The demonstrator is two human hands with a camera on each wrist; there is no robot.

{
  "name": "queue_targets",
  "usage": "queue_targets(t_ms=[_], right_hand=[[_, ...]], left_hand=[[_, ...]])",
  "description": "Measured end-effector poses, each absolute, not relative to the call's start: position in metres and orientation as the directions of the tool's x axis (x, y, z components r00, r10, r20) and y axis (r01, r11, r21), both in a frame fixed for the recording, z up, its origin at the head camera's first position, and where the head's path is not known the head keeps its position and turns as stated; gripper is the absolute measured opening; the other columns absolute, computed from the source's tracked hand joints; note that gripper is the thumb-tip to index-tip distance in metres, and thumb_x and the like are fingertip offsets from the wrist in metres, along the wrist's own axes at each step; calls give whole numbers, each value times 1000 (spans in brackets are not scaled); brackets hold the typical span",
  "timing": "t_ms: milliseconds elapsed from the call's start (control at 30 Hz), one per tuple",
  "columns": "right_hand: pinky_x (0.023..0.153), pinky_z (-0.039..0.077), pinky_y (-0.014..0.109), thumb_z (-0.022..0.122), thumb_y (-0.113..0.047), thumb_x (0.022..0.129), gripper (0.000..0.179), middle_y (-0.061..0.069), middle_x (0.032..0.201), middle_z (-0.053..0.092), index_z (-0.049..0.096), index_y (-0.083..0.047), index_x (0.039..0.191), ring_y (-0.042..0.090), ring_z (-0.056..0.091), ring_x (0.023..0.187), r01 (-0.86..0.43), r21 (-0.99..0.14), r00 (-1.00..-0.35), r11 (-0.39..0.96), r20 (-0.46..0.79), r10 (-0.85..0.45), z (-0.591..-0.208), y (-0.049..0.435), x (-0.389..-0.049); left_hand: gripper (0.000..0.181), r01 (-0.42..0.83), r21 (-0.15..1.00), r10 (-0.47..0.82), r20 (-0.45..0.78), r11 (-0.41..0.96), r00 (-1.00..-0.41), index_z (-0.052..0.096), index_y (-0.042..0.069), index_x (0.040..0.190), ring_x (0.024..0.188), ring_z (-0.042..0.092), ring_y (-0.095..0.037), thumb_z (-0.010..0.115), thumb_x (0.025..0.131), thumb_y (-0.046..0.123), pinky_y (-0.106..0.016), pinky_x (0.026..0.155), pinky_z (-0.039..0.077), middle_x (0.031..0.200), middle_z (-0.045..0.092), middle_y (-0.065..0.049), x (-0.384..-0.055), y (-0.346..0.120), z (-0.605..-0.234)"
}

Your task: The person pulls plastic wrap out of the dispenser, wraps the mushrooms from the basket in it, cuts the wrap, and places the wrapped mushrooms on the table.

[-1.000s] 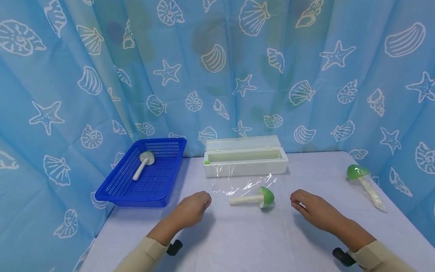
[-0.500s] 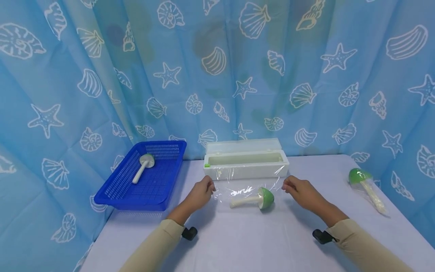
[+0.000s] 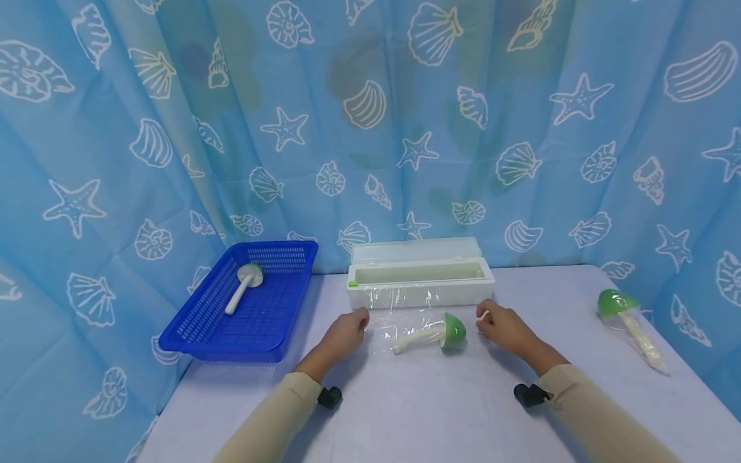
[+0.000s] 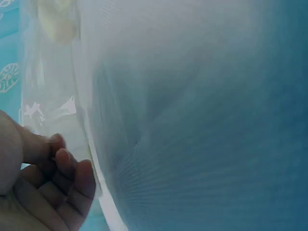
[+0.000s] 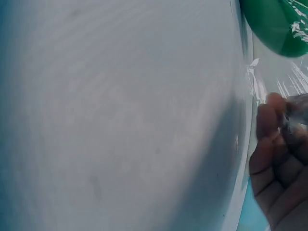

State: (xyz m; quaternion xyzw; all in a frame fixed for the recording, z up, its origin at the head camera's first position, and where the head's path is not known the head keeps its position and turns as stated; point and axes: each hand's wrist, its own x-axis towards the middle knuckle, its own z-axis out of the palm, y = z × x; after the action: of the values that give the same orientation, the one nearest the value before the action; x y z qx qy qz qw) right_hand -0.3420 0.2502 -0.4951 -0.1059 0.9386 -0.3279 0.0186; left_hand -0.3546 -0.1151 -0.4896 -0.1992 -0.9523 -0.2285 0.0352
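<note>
A clear sheet of cling film [image 3: 383, 329] stretches from the front of the white wrap dispenser [image 3: 417, 297] toward me. My left hand [image 3: 346, 333] pinches its left corner between thumb and fingertips. At the other corner, my right hand [image 3: 505, 326] pinches the film, its fingers curled in the right wrist view. Under the film lies a toy mushroom [image 3: 454, 330] with a green cap on the right and a white stem pointing left. Its cap shows shiny film creases over it in the right wrist view.
The dispenser's lid [image 3: 417, 249] stands raised at the back. A blue basket [image 3: 295, 302] on the left holds another mushroom [image 3: 242, 289]. At the far right lies a mushroom wrapped in film [image 3: 633, 328]. A shell-patterned curtain [image 3: 324, 135] hangs behind the white-covered table [image 3: 434, 411].
Both hands have moved in to the film's corners and gripped them. The film has come toward me and down over the mushroom.
</note>
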Motion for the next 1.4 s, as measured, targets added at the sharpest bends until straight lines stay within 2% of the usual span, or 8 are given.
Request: queue_targets(t_ms=[200, 500, 633, 800, 1033, 1233, 1333, 1400], right_hand=[[60, 43, 33, 56, -4, 96, 11, -1, 74, 55, 55, -14, 92, 16, 50, 66, -241, -534, -953, 811, -27, -301, -497, 244, -341], [73, 46, 37, 57, -9, 98, 14, -8, 86, 57, 52, -18, 88, 14, 51, 78, -425, -384, -882, 820, -27, -470, -497, 240, -336], [82, 49, 42, 53, -7, 99, 14, -7, 93, 62, 55, -18, 91, 17, 58, 88, -412, -397, -884, 820, -43, -465, -496, 239, -333], [91, 48, 47, 55, -3, 97, 16, 0, 101, 68, 68, -10, 102, 27, 62, 104, -393, -456, -895, 798, -10, -445, -494, 237, -330], [97, 41, 53, 51, -14, 99, 27, 10, 113, 65, 66, 1, 116, 38, 55, 116, -337, -544, -898, 768, -60, -436, -488, 237, -322], [75, 47, 40, 76, -41, 83, 57, -2, 92, 58, 64, 0, 121, 19, 54, 86, -288, -502, -905, 816, -137, -404, -489, 233, -320], [72, 47, 37, 78, -33, 82, 41, -6, 85, 57, 70, -4, 109, 14, 54, 79, -319, -484, -908, 815, -92, -410, -492, 231, -324], [81, 49, 39, 71, -26, 89, 21, -8, 86, 61, 73, -9, 101, 15, 59, 83, -360, -475, -905, 803, -32, -424, -495, 232, -327]], left_hand=[[20, 422, 383, 442, 39, 822, -896, 62, 16, 86, 74, 54, -15, 56, 88, -3, -32, 69, 46, 83, 63, 2, -352, -113, -491], [33, 492, 417, 557, -40, 764, -830, 68, 19, 105, 81, 54, -16, 48, 93, -4, -31, 73, 45, 100, 67, -2, -344, -113, -487], [34, 515, 387, 572, -39, 765, -819, 71, 19, 104, 89, 58, -15, 48, 94, -3, -32, 81, 47, 107, 69, -1, -344, -112, -489], [28, 570, 349, 617, -30, 744, -786, 72, 10, 102, 105, 62, -21, 48, 94, -2, -34, 93, 47, 103, 70, -3, -342, -106, -486], [26, 479, 421, 574, -133, 771, -808, 68, 3, 108, 97, 60, -18, 56, 89, 15, -35, 88, 48, 99, 65, -1, -336, -103, -480], [35, 485, 379, 567, -141, 788, -812, 67, 3, 112, 100, 58, -17, 71, 83, 22, -34, 91, 47, 101, 63, 0, -333, -101, -479], [23, 503, 341, 564, -104, 794, -819, 69, 3, 109, 101, 60, -20, 64, 89, 14, -34, 91, 47, 100, 66, -3, -334, -99, -480], [19, 522, 307, 567, -75, 796, -820, 70, 3, 106, 100, 61, -21, 58, 93, 10, -35, 91, 48, 99, 67, -4, -335, -98, -480]])
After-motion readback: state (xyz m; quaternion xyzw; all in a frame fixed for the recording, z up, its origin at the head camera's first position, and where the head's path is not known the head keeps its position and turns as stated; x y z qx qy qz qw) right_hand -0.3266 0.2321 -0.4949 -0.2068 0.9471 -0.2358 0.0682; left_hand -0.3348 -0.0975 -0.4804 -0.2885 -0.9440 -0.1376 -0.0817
